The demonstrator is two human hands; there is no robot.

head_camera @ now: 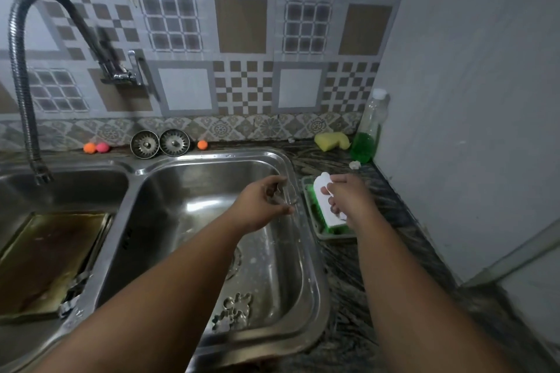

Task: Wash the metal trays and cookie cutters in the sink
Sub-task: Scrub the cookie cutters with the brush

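Nearest us, low in the right basin (188, 191) and between the two forearms, we note several cookie cutters (231, 310) lying flat on the steel floor against the front wall. Their shapes are too blurred to name.

Further in, the left hand (263, 204) is over the same basin at its right rim. Its fingers are curled round a small metal cutter (288, 197), also blurred.

We record one metal tray (51, 260), brown-stained, lying tilted in the left basin (60, 188).

The right hand (348, 198) is over the countertop (394, 221) just right of the sink. Its fingers are wrapped over the white back of a scrub brush (325, 201) with green bristles. The brush sits in a shallow dish (321, 233).

Along the back ledge stand two sink strainers (145, 144) side by side. An orange ball (89, 148) and a pink ball (102, 147) touch to their left, and a second orange ball (202, 145) lies to their right.

A yellow sponge (331, 141) and a clear bottle (368, 133) holding green liquid occupy the far right corner.

A flexible faucet (21, 70) arches from the tiled wall and ends over the left basin.
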